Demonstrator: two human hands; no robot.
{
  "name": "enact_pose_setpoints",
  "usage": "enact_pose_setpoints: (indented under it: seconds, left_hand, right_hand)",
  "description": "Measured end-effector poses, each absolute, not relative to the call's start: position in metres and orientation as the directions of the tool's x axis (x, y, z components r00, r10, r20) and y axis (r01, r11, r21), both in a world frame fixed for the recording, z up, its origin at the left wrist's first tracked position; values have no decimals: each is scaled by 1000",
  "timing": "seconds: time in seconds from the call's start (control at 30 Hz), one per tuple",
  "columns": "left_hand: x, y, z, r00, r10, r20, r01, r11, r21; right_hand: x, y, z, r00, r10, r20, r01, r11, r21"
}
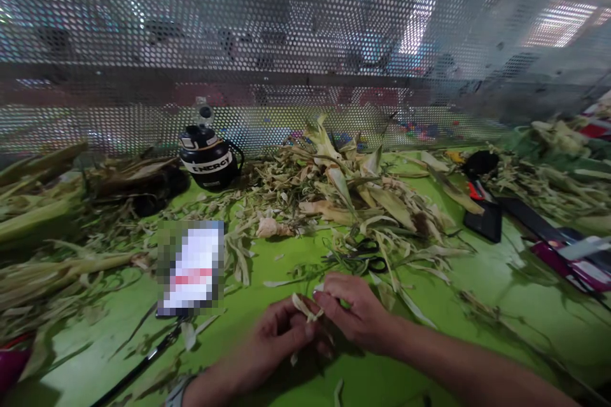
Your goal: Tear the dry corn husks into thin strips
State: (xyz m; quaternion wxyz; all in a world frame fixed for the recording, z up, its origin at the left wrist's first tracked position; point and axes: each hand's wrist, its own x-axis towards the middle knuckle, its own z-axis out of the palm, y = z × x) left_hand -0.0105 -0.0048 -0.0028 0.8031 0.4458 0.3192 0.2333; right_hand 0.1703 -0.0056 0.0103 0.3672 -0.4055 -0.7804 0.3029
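Note:
Near the front of the green table, my left hand (pixel 281 334) pinches a pale, knotted-looking strip of corn husk (pixel 309 313) between thumb and fingers. My right hand (pixel 353 308) meets it from the right, with thumb and fingers closed on the strip's other end. Part of the strip is hidden behind the fingers. Just beyond my right hand lie black-handled scissors (pixel 365 255), partly covered by husk shreds. A large heap of dry corn husks (pixel 344 194) spreads behind them.
A black jug (pixel 210 162) marked "ENERGY" stands at the back left. A lanyard badge (pixel 193 270), blurred, lies left of my hands. On the right are a dark phone-like object (pixel 483 221) and a purple item (pixel 570 266). A perforated metal panel (pixel 286 44) closes off the back.

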Motion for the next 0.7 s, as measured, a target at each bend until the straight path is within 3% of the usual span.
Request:
enact_pose_setpoints:
  seconds: [0.1,0.3,0.47,0.7]
  left_hand:
    - [-10,-2,-5,626,731,-273,-183,478,859]
    - [-12,6,1,523,832,-185,-149,303,941]
    - [-12,8,10,427,891,-151,-73,200,977]
    - [-10,7,10,479,857,-190,-170,303,937]
  right_hand:
    - [171,-5,13,-311,908,281,371,388,-844]
    - [172,0,6,-238,970,-44,146,-9,-989]
    - [173,0,5,-254,959,-122,61,-110,-992]
    - [173,-2,12,-355,915,-193,86,-174,-981]
